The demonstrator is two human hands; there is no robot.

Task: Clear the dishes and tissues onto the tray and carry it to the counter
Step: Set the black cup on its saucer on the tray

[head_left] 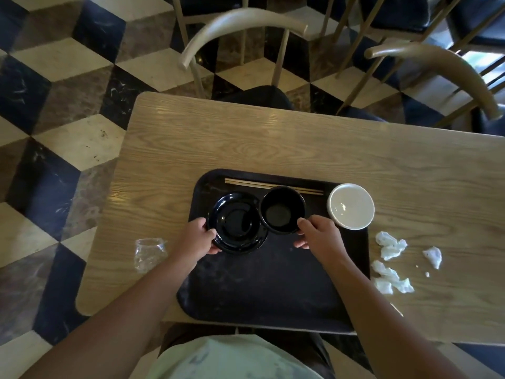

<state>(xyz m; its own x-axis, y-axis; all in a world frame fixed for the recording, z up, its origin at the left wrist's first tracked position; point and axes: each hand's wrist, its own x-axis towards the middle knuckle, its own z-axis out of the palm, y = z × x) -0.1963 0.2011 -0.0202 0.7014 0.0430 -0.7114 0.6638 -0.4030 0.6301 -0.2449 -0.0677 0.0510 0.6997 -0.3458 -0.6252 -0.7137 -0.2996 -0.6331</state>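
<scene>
A black tray (273, 283) lies on the wooden table in front of me. On its far half sit a dark blue plate (236, 222) and a black bowl (282, 210), with wooden chopsticks (273, 184) along the far rim. My left hand (200, 236) grips the plate's near left edge. My right hand (318, 233) holds the black bowl's near right side. A white bowl (351, 206) rests at the tray's far right corner, overlapping its rim. Crumpled white tissues (390, 246) lie on the table right of the tray.
A crumpled clear plastic wrapper (149, 253) lies on the table left of the tray. More tissue scraps (433, 257) sit further right. Two wooden chairs (243, 26) stand behind the table (300, 138) on a checkered floor.
</scene>
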